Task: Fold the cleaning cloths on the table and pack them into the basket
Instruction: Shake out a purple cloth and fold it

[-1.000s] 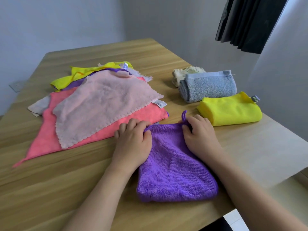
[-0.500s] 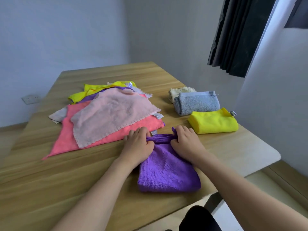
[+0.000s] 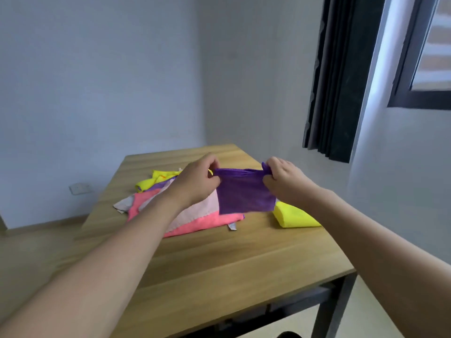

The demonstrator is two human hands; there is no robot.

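Observation:
A folded purple cloth (image 3: pixel 245 193) hangs in the air above the wooden table (image 3: pixel 219 259). My left hand (image 3: pixel 195 181) pinches its top left corner and my right hand (image 3: pixel 284 182) pinches its top right corner. Below and to the left lies a pile of unfolded cloths: a pale pink cloth (image 3: pixel 195 213) on a coral pink cloth (image 3: pixel 207 223), with a yellow cloth (image 3: pixel 151 182) at the back. A folded yellow cloth (image 3: pixel 296 215) rests on the table under my right wrist. No basket is in view.
The table's right edge and black metal leg (image 3: pixel 334 311) are near. A dark curtain (image 3: pixel 341 81) and a window hang on the right wall. A wall socket (image 3: pixel 79 189) sits low on the left wall.
Both hands lifted the purple cloth off the table by its top edge; it now hangs in the air. The camera tilted up, and the folded grey towel is hidden behind the cloth.

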